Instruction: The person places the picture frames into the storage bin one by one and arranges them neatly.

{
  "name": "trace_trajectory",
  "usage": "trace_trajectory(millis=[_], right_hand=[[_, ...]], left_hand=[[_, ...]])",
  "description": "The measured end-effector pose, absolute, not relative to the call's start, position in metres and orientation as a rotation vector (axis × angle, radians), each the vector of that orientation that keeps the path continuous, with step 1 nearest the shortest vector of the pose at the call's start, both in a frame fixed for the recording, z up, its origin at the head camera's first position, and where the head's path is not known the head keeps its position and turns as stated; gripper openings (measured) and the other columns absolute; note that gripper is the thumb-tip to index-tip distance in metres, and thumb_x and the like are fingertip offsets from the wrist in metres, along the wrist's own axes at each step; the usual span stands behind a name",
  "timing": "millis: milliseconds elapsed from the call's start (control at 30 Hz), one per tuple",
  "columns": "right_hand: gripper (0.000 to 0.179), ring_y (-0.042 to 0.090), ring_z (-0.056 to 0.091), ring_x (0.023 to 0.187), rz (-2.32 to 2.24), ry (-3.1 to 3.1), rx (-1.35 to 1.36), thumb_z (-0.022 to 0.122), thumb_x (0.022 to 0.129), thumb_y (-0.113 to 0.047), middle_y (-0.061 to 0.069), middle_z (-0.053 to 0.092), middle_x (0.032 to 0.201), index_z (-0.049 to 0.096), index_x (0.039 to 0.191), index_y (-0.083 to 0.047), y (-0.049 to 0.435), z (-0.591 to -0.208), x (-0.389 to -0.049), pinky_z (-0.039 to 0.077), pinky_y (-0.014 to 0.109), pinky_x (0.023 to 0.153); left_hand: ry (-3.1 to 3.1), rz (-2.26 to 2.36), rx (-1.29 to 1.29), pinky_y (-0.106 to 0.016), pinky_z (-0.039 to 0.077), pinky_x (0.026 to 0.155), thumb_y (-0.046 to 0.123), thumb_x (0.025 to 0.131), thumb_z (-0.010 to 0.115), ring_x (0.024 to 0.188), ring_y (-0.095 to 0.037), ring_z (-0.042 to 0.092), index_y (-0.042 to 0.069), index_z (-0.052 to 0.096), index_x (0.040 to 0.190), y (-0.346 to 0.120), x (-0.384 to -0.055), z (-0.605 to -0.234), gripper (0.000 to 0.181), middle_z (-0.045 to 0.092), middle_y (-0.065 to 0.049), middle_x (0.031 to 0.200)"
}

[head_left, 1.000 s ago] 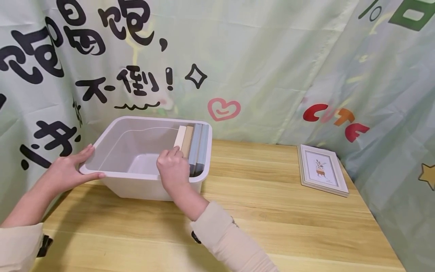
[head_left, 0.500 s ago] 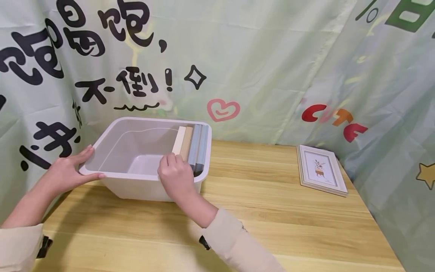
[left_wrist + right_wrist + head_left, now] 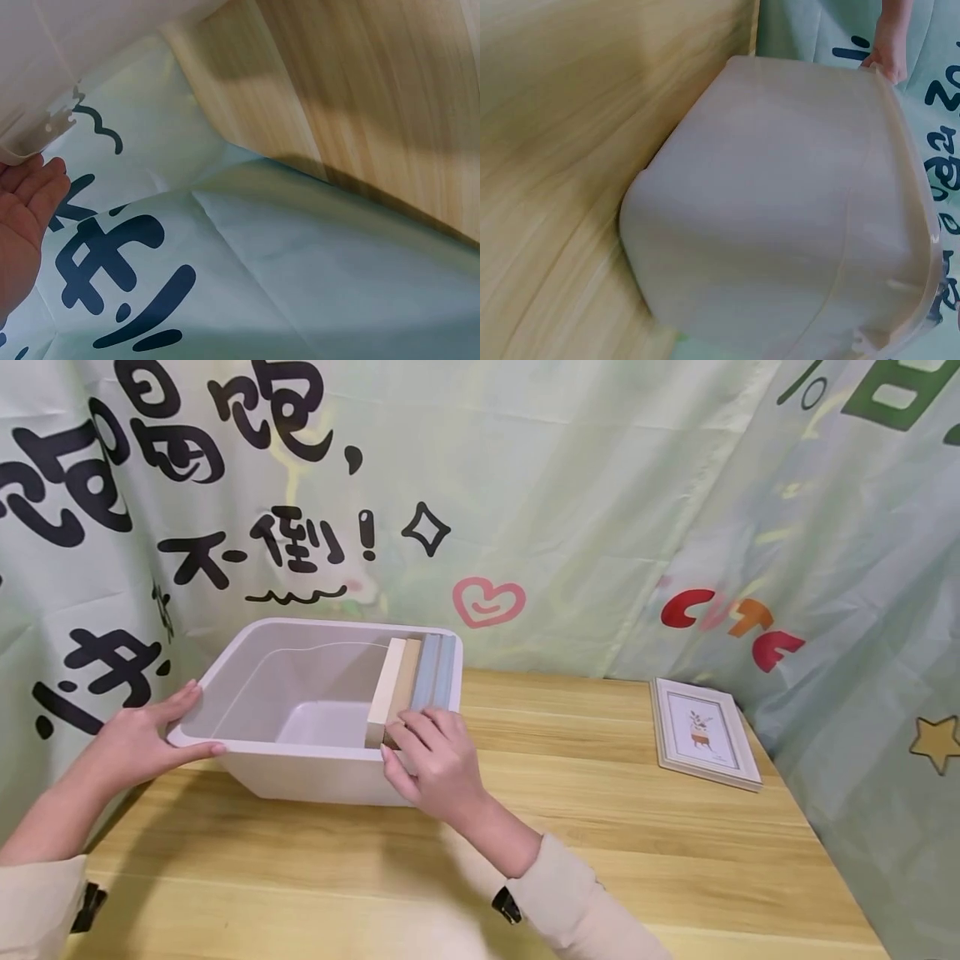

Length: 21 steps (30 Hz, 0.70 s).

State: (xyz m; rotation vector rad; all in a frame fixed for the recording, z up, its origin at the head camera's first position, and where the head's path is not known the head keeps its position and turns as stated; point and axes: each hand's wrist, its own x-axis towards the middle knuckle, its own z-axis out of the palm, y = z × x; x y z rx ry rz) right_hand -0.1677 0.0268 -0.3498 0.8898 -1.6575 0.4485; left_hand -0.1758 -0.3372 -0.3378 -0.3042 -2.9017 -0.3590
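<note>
In the head view, a light grey plastic storage bin stands on the table. My left hand grips its near left corner, thumb along the front and fingers at the left side. Upright along the bin's right side stand slim frame-like slabs: a cream one, a tan one and two blue ones. My right hand is at the near right corner, bent fingers over the near ends of the tan and blue slabs, thumb by the front rim. I cannot tell whether it pinches anything. In the right wrist view, the bin's wall fills the middle.
A white picture frame with a plant print lies on the wooden table, far right. A pale green printed curtain hangs close behind the bin and at both sides.
My right hand has moved right from the near end of the cream slab to the bin's near right corner, baring the cream and tan ends. The left hand stays on the rim.
</note>
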Motion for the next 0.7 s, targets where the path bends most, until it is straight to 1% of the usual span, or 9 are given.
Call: trace_trajectory(millis=[100,200,367,533,633,700], right_hand=[[0.024,0.023,0.058,0.089,0.473,-1.679,0.886,0.052,0.086,-0.024,0.007,0.069,0.092,0.069,0.085,-0.008,0.034,-0.353,-0.168,0.044,0.032,0.074],[0.030,0.026,0.056,0.097,0.487,-1.710,0.883,0.050,0.089,-0.030,0.010,0.068,0.100,0.069,0.091,-0.007,0.041,-0.356,-0.168,0.043,0.037,0.081],[0.044,0.030,0.052,0.107,0.481,-1.776,0.868,0.043,0.093,-0.042,0.014,0.064,0.113,0.066,0.103,-0.005,0.059,-0.361,-0.169,0.039,0.045,0.089],[0.056,0.032,0.050,0.114,0.433,-1.874,0.857,0.036,0.094,-0.050,0.016,0.059,0.123,0.062,0.117,-0.006,0.077,-0.367,-0.169,0.034,0.053,0.093],[0.062,0.033,0.047,0.120,0.422,-1.926,0.853,0.033,0.094,-0.054,0.017,0.056,0.129,0.059,0.122,-0.005,0.088,-0.372,-0.170,0.031,0.056,0.097],[0.066,0.034,0.041,0.127,0.429,-1.950,0.852,0.032,0.093,-0.056,0.018,0.052,0.133,0.056,0.125,-0.003,0.095,-0.376,-0.170,0.027,0.055,0.102]], left_hand=[[-2.911,-0.354,-0.302,-0.062,0.042,0.075,0.050,0.069,0.075,0.104,-0.062,0.044,-0.003,0.036,0.138,-0.338,-0.176,-0.336,0.095,0.036,-0.026,0.140],[-2.919,-0.342,-0.301,-0.062,0.042,0.075,0.050,0.069,0.074,0.104,-0.062,0.045,-0.003,0.035,0.138,-0.338,-0.175,-0.336,0.096,0.036,-0.027,0.140],[-2.934,-0.331,-0.300,-0.063,0.042,0.076,0.051,0.071,0.073,0.104,-0.062,0.044,-0.003,0.033,0.139,-0.338,-0.175,-0.337,0.096,0.034,-0.027,0.141],[-2.922,-0.324,-0.300,-0.063,0.041,0.076,0.050,0.070,0.073,0.104,-0.062,0.043,-0.004,0.034,0.138,-0.338,-0.175,-0.338,0.095,0.035,-0.027,0.140],[-2.922,-0.317,-0.295,-0.062,0.042,0.076,0.051,0.070,0.073,0.103,-0.062,0.044,-0.004,0.034,0.138,-0.337,-0.176,-0.338,0.095,0.035,-0.027,0.140],[-2.925,-0.317,-0.293,-0.062,0.042,0.075,0.051,0.070,0.073,0.102,-0.062,0.044,-0.004,0.034,0.138,-0.336,-0.176,-0.338,0.095,0.035,-0.027,0.140]])
